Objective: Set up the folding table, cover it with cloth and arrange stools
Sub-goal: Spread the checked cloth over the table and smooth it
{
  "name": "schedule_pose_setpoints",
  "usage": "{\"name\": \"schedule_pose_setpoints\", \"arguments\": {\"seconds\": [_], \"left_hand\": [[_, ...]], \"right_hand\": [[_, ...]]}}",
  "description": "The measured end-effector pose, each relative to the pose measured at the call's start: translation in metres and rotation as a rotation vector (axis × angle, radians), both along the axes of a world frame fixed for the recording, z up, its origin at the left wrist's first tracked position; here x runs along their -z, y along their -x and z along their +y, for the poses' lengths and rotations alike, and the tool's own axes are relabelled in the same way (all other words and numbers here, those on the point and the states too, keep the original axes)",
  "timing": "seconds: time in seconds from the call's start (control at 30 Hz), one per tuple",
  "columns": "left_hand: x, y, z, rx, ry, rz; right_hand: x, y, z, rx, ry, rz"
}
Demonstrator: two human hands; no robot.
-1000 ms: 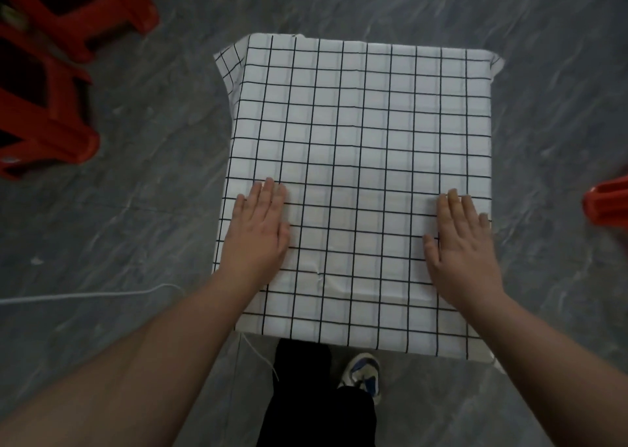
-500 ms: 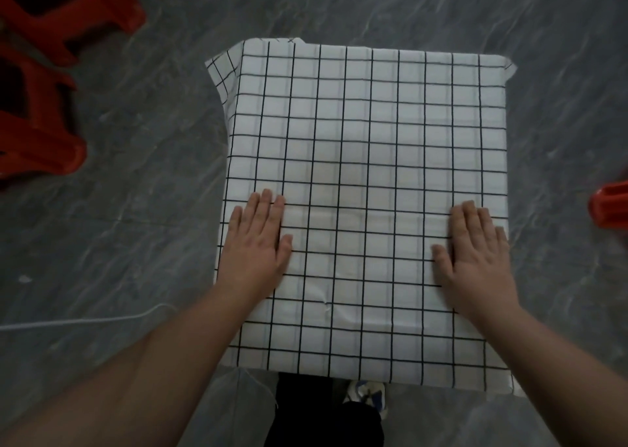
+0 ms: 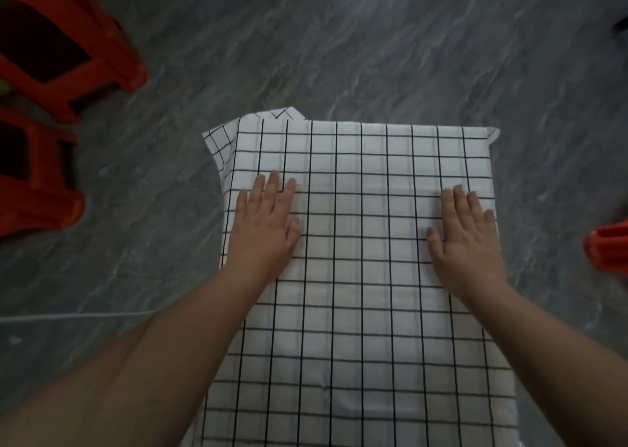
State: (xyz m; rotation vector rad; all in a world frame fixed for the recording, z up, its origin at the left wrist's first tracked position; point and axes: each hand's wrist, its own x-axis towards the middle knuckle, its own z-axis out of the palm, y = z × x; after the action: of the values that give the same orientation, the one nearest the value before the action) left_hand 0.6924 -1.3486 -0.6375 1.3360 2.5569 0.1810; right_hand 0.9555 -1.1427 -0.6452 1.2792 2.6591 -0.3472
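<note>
A white cloth with a black grid [image 3: 363,161] lies spread over the folding table and hides its whole top. Its far left corner hangs down off the edge. My left hand [image 3: 265,229] rests flat, palm down, on the left side of the cloth. My right hand [image 3: 465,239] lies flat on the right side, near the edge. Neither hand holds anything. Two red plastic stools [image 3: 68,56] [image 3: 37,188] stand on the floor to the left. Part of a third red stool [image 3: 608,249] shows at the right edge.
The floor [image 3: 339,39] is dark grey marbled tile. A thin white cord [image 3: 78,315] runs across it at the lower left, toward the table.
Both hands have slid forward over the cloth, away from me. The view has tilted up, so the table sits lower in frame and my legs and shoe are out of sight.
</note>
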Motion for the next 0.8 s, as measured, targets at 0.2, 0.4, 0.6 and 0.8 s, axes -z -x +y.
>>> {"name": "schedule_pose_setpoints", "arguments": {"seconds": [0.2,0.4,0.6,0.8], "left_hand": [[0.028,0.04,0.014,-0.008,0.095,-0.005],[0.039,0.041,0.012,-0.017,0.083,0.033],[0.034,0.042,0.013,-0.015,0.093,0.003],[0.024,0.046,0.016,-0.022,0.094,-0.099]], "right_hand": [[0.017,0.022,0.03,0.035,-0.009,-0.028],[0.021,0.019,0.034,0.038,-0.006,-0.058],[0.02,0.02,0.033,0.046,0.003,-0.07],[0.008,0.025,0.037,0.073,0.056,0.006]]}}
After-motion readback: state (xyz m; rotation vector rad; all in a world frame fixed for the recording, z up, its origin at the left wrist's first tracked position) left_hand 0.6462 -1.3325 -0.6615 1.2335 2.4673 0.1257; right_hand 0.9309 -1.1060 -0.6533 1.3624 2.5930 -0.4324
